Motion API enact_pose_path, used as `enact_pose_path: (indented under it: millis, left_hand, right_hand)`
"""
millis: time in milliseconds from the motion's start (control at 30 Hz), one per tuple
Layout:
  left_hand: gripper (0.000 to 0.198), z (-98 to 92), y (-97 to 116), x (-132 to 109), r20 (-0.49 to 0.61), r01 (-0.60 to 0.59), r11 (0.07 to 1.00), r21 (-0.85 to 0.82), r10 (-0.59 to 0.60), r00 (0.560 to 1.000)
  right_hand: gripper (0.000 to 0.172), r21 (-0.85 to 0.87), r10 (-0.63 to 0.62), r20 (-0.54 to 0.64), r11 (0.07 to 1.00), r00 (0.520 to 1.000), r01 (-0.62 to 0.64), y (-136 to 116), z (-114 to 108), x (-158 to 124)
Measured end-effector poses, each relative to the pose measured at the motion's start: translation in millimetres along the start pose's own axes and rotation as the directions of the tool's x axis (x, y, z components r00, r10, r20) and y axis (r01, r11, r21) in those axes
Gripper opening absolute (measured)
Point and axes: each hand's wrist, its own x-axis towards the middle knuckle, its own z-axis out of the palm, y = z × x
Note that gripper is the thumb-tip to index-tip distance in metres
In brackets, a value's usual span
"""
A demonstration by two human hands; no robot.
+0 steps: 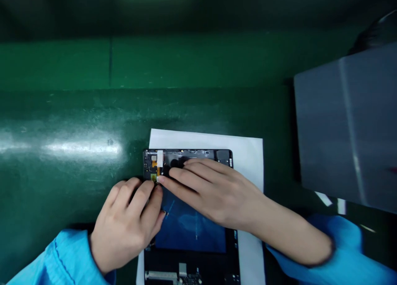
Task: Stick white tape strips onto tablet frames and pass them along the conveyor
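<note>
We look down on a glossy dark-green workbench with a white rectangular sheet of paper lying near its front edge. On the paper lies a flat, black, rectangular electronic device with its inner side facing up, and its far left corner juts just past the paper's left edge. Along its far end we see a narrow white strip of tape, a small orange flex patch and a yellow-green label. Nearer us is a glossy dark-blue panel, and below it, at the bottom of the view, a silver metal bracket. The hands hide too much for us to tell whether all this is one piece.

The left hand sits at the device's left edge, its fingers curled and bunched there. The right hand lies across the far part, its fingers long and close together, and its index fingertip comes in just beside the left fingertips near the yellow-green label. We cannot tell whether they pinch a small part between them.

Light-blue sleeves cover both forearms. A large grey plastic sheet stands at the bench's right side, well apart from the hands.
</note>
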Motion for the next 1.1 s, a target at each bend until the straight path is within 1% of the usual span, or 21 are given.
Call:
enact_pose_path:
  millis: [100, 233, 467, 700, 933, 1000, 1100]
  left_hand:
    - [0.033, 0.8, -0.8, 0.5, -0.009, 0.001, 1.0, 0.009, -0.001, 1.0]
    - [0.036, 0.6, -1.3, 2.2, 0.023, 0.005, 0.998, 0.064, -0.007, 1.0]
    - [0.036, -2.4, 1.3, 3.7, 0.062, -0.019, 0.985, 0.171, 0.009, 0.998]
    - [0.036, -1.9, 0.0, 4.9, 0.047, -0.025, 0.985, 0.169, 0.017, 0.999]
    - [0.036, -4.5, -0.9, 7.0, 0.078, -0.026, 0.98, 0.198, 0.011, 0.997]
    - [0.036, -3.6, -2.6, 7.1, 0.06, -0.019, 0.984, 0.178, 0.009, 0.998]
    - [0.033, -2.0, -5.6, 5.4, -0.01, -0.028, 0.993, 0.115, 0.03, 1.0]
  right_hand:
    - [0.031, -0.007, -0.02, -0.025, 1.0, 0.999, 0.02, 2.2, -1.3, 2.9]
    - [0.029, -0.018, -0.029, -0.067, 0.999, 0.997, 0.028, 3.7, -1.5, 4.2]
    - [0.026, -0.043, -0.069, -0.147, 0.997, 0.987, 0.063, 7.6, 6.9, -0.4]
    - [0.026, -0.062, -0.138, -0.143, 0.99, 0.98, 0.13, 14.0, 3.3, 2.1]
    - [0.025, -0.092, -0.164, -0.159, 0.984, 0.974, 0.151, 13.6, 4.8, 0.1]
    - [0.026, -0.089, -0.165, -0.168, 0.984, 0.972, 0.151, 13.5, 4.9, -0.4]
    - [0.025, -0.087, -0.157, -0.174, 0.986, 0.972, 0.144, 13.3, 4.7, -0.8]
